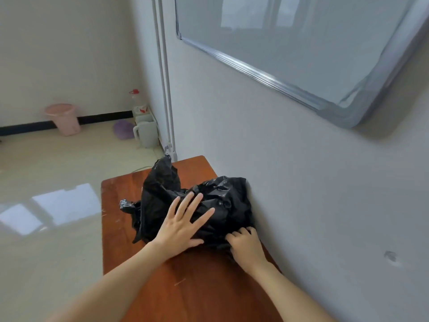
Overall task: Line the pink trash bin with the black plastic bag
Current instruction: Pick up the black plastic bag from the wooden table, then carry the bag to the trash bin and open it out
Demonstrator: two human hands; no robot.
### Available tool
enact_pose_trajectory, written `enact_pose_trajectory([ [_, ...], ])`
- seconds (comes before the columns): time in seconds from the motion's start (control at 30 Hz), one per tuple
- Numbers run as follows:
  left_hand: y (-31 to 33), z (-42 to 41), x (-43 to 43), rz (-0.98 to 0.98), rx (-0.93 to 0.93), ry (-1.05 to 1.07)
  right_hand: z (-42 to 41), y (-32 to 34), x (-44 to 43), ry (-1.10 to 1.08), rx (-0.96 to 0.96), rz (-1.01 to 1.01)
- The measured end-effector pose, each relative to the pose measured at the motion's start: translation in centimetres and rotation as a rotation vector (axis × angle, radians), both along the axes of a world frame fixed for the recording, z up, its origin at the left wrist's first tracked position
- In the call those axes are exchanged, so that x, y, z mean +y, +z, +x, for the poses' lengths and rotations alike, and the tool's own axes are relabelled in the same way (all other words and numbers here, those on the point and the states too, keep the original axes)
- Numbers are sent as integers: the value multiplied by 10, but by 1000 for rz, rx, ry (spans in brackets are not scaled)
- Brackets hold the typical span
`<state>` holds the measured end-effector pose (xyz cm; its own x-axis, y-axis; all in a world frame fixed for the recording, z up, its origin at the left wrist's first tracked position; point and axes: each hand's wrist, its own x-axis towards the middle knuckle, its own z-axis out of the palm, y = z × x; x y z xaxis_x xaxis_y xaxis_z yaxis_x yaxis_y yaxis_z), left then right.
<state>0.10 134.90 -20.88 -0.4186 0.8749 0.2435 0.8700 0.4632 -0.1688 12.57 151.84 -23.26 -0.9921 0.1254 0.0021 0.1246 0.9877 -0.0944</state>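
Observation:
A crumpled black plastic bag (pixel 162 189) lies on a reddish-brown wooden table (pixel 197 287), pushed up against the wall on the right. My left hand (pixel 183 224) rests flat on top of the bag with its fingers spread. My right hand (pixel 246 246) has its fingers curled into the bag's near right edge, next to the wall. The pink trash bin (pixel 63 118) stands upright on the floor far off at the left, against the back wall. Its inside is not visible from here.
A whiteboard (pixel 301 43) hangs on the right wall above the table. In the far corner stand a white jug (pixel 146 134), a purple object (pixel 124 129) and a bottle with a red cap (pixel 137 101). Glossy pale floor (pixel 58 182) stretches between table and bin.

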Motion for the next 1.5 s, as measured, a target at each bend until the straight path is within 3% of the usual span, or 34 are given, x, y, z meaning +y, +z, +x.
enact_pose_trajectory([
  [0.1,-6,-13,2,-245,-311,273,2,8,6,-42,51,-5],
  [0.2,-35,-3,-17,-320,-500,319,3,11,6,-76,17,-112],
  [0.37,-47,12,-67,-179,-422,306,-6,38,-19,-92,-6,-262],
  [0.57,1,-15,-171,103,-508,335,-35,83,-90,-113,-56,-515],
  [0.67,28,-15,-237,233,-518,344,-51,111,-149,-3,-92,-591],
  [0.87,59,-6,-365,280,-512,461,-79,150,-302,457,-84,-310],
  [1.0,68,2,-416,264,-505,537,-98,144,-387,601,-78,-105],
  [1.1,72,4,-437,260,-491,528,-111,134,-417,560,-153,-105],
  [1.4,72,-21,-487,375,-755,573,-157,109,-431,305,-136,-615],
  [1.5,72,-51,-497,416,-832,602,-186,103,-435,305,-141,-645],
])
